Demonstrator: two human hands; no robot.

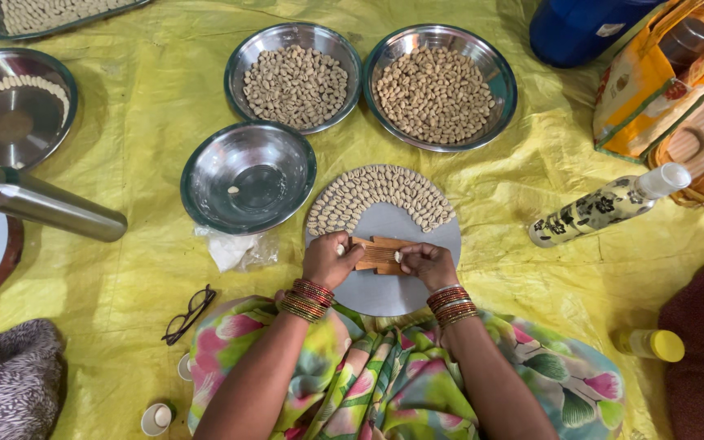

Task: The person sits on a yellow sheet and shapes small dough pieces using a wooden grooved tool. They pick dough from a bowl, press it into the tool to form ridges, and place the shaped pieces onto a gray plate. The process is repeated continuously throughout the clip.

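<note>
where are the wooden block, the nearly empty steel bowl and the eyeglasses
wooden block (378,254), head view, on its grooved top face
nearly empty steel bowl (248,140), head view, on its far inner wall
eyeglasses (190,314), head view, on the frame

A yellow plastic ground sheet (148,106) lies under shiny steel bowls (248,175), a grey round board (385,297) and pale, perhaps cream, nuts (380,189).

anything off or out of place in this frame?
Minor only: a patterned bottle lies on its side on the yellow sheet, and folded glasses sit loose by the knee. Nuts stay in their bowls; both hands, left hand and right hand, rest at the wooden block.
</note>
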